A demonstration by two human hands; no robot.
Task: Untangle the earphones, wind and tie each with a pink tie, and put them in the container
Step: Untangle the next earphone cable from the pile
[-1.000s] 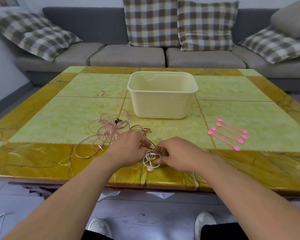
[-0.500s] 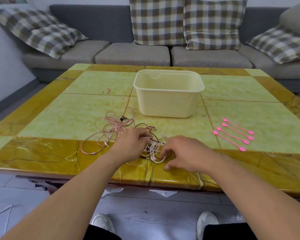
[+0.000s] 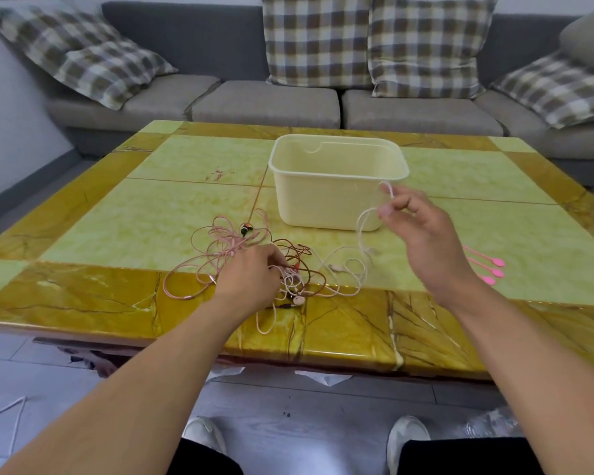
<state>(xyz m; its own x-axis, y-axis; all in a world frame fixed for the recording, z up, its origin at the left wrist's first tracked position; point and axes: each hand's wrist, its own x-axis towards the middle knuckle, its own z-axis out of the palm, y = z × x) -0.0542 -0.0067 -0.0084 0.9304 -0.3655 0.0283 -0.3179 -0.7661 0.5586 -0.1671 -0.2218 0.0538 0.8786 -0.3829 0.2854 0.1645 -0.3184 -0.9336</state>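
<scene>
I counted one container (image 3: 336, 197) mid-table, nothing visible inside it. Earphones: one tangle (image 3: 254, 258) of pink, brown and white cords at the near edge; couldn't count the sets. Pink ties (image 3: 490, 269): three tips showed past the right wrist, the rest hidden. Right hand (image 3: 422, 231) was raised beside the container, pinching a white cord (image 3: 364, 234) that ran down to the tangle. Left hand (image 3: 251, 272) rested on the tangle, fingers curled into the cords.

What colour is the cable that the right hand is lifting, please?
White, seen in the head view: the right hand pinches the cable.
</scene>
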